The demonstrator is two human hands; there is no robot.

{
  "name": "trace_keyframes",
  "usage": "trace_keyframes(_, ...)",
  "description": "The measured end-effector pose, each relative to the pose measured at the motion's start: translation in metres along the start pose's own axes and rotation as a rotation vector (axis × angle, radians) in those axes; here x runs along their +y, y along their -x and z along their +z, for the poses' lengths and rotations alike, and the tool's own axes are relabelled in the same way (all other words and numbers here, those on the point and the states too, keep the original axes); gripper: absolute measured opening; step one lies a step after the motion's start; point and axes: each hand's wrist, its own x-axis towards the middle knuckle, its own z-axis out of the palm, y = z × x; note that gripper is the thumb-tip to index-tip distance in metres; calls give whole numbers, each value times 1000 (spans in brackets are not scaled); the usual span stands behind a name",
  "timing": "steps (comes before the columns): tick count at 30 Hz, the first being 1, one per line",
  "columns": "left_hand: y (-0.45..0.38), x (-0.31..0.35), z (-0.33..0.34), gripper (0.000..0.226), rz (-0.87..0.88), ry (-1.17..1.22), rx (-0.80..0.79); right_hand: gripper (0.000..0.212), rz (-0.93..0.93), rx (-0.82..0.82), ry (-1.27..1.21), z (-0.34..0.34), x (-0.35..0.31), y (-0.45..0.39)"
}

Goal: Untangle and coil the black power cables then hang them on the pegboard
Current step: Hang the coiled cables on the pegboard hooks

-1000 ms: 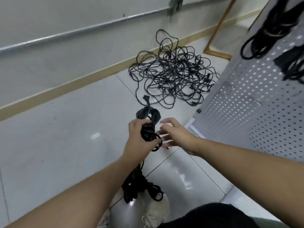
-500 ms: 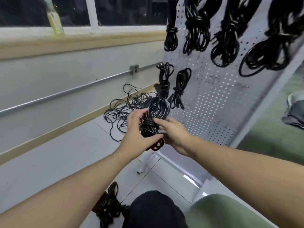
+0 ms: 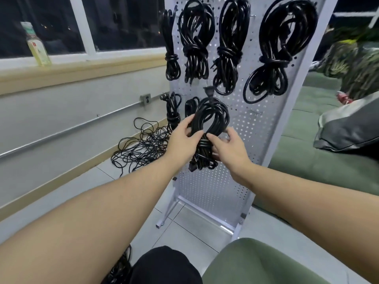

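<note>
Since half a second ago you've lifted the coiled cable (image 3: 209, 128) higher, up against the pegboard (image 3: 264, 124) under its top row of hung coils (image 3: 231, 46). Your left hand (image 3: 182, 138) curls round the bundle's left side; your right hand (image 3: 227, 146) pinches its wrapped waist. On the floor (image 3: 86, 181) by the wall, the tangled cables (image 3: 143, 148) lie well apart from it.
</note>
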Motion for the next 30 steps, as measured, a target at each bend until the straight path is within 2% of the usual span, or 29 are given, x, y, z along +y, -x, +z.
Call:
trace_keyframes(8,-46,-7,21,53,-30,80,30,21,-56,81,73,-6,7,-48)
trace_keyframes(11,-57,-13,23,50,-31,162,64,32,-70,67,107,-5,8,-62)
trace_keyframes(14,-62,-23,22,48,-35,210,73,32,-103,49,219,-5,12,-65)
trace_keyframes(21,-57,-30,18,47,-4,231,89,27,-184,48,304,-7,18,-59)
trace_keyframes(28,-69,-17,24,46,-28,192,46,39,-127,109,319,-3,17,-68)
trace_keyframes(30,-69,-15,24,45,-28,186,35,35,-134,122,316,-4,18,-67)
